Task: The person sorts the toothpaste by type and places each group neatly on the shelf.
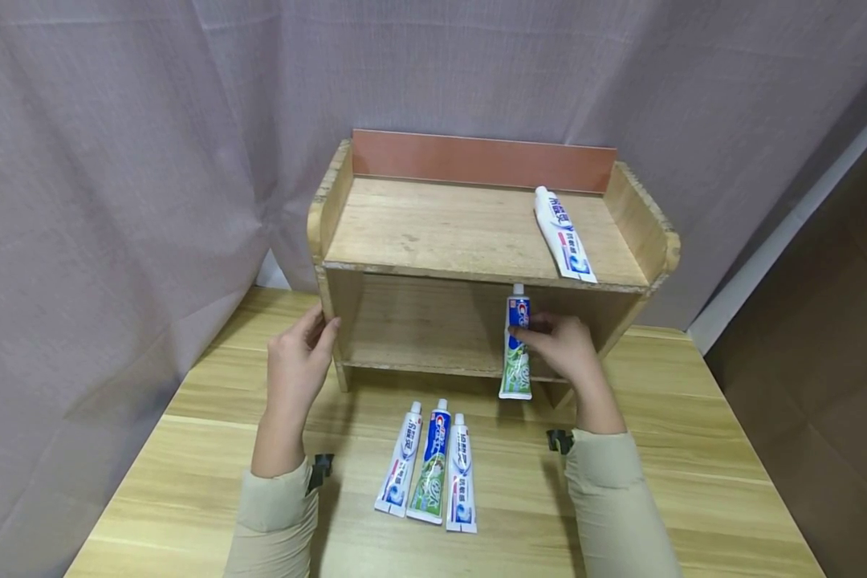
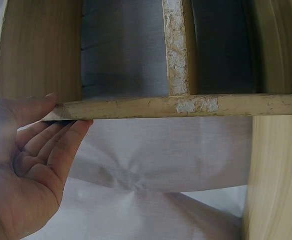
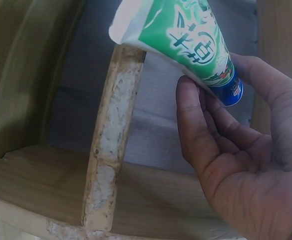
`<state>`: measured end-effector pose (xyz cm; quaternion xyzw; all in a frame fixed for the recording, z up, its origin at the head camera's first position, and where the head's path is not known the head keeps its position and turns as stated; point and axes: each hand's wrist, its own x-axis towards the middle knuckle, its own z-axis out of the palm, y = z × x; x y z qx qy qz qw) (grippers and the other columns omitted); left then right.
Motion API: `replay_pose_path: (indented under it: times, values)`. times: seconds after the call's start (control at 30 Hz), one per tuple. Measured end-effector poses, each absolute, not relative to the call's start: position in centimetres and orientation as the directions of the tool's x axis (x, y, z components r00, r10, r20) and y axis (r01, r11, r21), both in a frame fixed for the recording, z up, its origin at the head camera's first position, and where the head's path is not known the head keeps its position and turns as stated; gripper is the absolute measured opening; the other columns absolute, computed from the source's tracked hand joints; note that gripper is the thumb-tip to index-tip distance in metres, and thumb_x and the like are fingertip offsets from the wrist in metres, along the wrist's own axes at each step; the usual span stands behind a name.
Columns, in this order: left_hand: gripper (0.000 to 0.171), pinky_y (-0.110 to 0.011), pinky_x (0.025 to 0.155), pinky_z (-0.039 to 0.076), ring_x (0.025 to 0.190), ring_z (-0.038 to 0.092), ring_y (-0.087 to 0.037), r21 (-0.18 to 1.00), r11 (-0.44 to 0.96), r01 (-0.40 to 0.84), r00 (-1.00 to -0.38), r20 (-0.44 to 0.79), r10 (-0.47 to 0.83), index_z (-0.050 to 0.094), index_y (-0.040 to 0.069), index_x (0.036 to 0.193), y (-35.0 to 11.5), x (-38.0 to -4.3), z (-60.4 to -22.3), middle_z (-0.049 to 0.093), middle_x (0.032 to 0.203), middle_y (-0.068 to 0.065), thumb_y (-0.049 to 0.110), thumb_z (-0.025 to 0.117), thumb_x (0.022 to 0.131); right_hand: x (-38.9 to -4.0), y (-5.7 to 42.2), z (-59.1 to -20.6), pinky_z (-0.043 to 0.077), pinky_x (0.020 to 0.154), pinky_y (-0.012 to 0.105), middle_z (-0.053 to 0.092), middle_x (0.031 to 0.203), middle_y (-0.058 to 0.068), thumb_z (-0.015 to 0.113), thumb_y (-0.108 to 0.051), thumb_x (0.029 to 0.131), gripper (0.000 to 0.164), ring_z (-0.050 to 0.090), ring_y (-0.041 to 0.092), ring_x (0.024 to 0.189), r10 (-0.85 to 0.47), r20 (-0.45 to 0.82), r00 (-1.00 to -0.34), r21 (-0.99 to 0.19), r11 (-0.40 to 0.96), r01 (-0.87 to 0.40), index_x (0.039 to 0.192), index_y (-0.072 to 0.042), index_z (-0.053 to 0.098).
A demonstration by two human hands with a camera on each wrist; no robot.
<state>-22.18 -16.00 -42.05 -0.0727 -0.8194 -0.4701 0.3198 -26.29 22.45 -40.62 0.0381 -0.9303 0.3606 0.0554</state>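
Observation:
My right hand (image 1: 565,343) grips a green and blue Crest toothpaste tube (image 1: 518,361) in front of the lower level of a small wooden shelf (image 1: 433,274). The tube stands nearly upright, cap up. In the right wrist view, fingers and thumb hold the tube (image 3: 185,40) near its blue part, its flat white end over the lower board's edge. My left hand (image 1: 299,357) holds the shelf's left side panel. Seen from the left wrist, the thumb lies on one face of that panel (image 2: 136,107) and the fingers on the other.
A white toothpaste tube (image 1: 565,237) lies on the top level at the right. On the table (image 1: 621,514), two white tubes (image 1: 399,461) (image 1: 461,478) flank another green Crest tube (image 1: 429,466). A grey curtain (image 1: 433,64) hangs behind the shelf.

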Motion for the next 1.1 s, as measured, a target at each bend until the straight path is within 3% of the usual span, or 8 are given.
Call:
replay_pose_path:
  times: [0.4,1.1]
  values:
    - [0.031,-0.024,0.081,0.062,0.099,0.073,-0.029,0.72,0.548,0.426,-0.78,0.599,-0.181,0.069,0.0,0.125,-16.1,-22.3,-42.2,0.071,0.113,-0.02,0.009,0.07,0.095,-27.0,22.5,-40.7,0.06,0.086,0.049,0.07,0.113,0.023,0.075,-0.049,0.088,0.062,0.067,0.038,0.099,-0.014,0.105,-0.994,-0.683,0.726,-0.082,0.121,0.003,0.067]
    - [0.032,-0.023,0.082,0.061,0.1,0.073,-0.029,0.731,0.534,0.425,-0.787,0.59,-0.18,0.067,-0.001,0.126,-16.0,-22.2,-42.1,0.07,0.114,-0.021,0.009,0.07,0.096,-28.2,22.4,-41.1,0.06,0.083,0.045,0.071,0.11,0.021,0.072,-0.05,0.09,0.063,0.067,0.035,0.096,0.026,0.08,-0.996,-0.701,0.712,-0.038,0.124,0.003,0.065]
